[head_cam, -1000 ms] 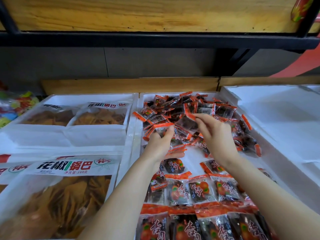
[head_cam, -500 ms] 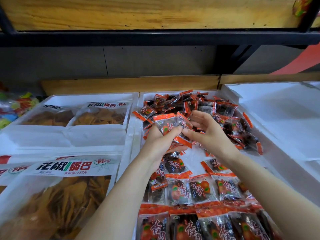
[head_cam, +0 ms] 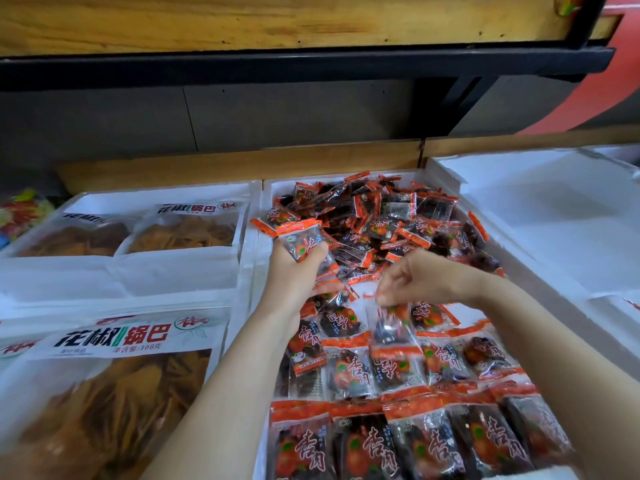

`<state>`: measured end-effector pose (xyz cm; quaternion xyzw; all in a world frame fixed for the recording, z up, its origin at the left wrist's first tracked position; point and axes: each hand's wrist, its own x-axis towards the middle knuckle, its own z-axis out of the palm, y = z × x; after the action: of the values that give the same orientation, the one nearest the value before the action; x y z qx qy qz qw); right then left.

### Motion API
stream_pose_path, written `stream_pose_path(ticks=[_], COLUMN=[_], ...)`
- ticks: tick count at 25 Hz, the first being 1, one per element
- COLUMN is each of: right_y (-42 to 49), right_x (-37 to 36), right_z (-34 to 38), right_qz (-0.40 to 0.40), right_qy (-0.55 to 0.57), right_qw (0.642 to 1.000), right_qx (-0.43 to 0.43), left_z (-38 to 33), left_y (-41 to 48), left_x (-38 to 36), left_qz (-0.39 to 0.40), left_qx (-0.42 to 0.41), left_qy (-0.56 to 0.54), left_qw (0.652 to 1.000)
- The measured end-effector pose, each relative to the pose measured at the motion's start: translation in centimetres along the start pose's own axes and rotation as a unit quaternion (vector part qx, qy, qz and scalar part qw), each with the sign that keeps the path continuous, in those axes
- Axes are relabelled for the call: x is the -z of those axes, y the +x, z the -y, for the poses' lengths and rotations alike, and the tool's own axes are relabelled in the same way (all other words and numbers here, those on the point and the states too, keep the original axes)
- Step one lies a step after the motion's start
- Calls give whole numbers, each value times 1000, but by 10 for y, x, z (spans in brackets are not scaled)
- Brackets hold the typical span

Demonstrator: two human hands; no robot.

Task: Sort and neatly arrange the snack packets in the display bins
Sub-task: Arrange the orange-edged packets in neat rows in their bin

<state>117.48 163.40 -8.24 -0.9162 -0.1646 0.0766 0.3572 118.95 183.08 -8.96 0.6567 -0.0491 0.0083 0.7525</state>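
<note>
Snack packets (head_cam: 381,220) look light, crinkly and slippery (thin film); my left hand (head_cam: 294,271) grips a few, my right hand (head_cam: 419,278) pinches one by its sealed edge.

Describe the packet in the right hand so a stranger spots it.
In the middle white foam bin, between loose heap and neat rows, the right hand pinches an orange-edged clear snack packet. Unlike its flat neighbours, it hangs lifted.
</note>
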Motion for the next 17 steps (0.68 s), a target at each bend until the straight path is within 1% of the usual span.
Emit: stream_pose_path(ticks=[1,3,9,10,11,12,13,14,15,16,17], right_y=[1,3,6,6,6,6,6,5,4,2,1], right_x=[-5,-14,-21,-20,-19,-18,-16,-16,-15,-15,-16], right_z=[0,-1,-5,-5,-5,-3,1,7,14,21,25], right_qz=[47,102,134,123,89,33,-33,-89,-119,-129,-130], right_qy=[-44,-87,-87,-96,-106,-105,-67,15,109,182,224], right_qw=[998,991,987,987,990,994,997,996,987,974,965], right_qx=[-3,-13,-34,-37,-34,-25,-14,-1,16,33,42], left_z=[-1,0,-1,-1,-2,-1,-2,-2,-3,-2,-3], left_y=[0,-1,-7,-9,-10,-10,-10,-9,-10,-8,-9], left_x=[0,-1,-6,-7,-7,-7,-7,-8,-8,-8,-8], left_qz=[0,10,49,56,57,56,56,64,78,91,102], left_qx=[1,8,20,22,27,30,32,37,46,57,68], left_qy=[2,5,11,10,10,11,11,14,20,29,30], left_qw=[1000,1000,999,998,998,998,998,997,996,994,992])
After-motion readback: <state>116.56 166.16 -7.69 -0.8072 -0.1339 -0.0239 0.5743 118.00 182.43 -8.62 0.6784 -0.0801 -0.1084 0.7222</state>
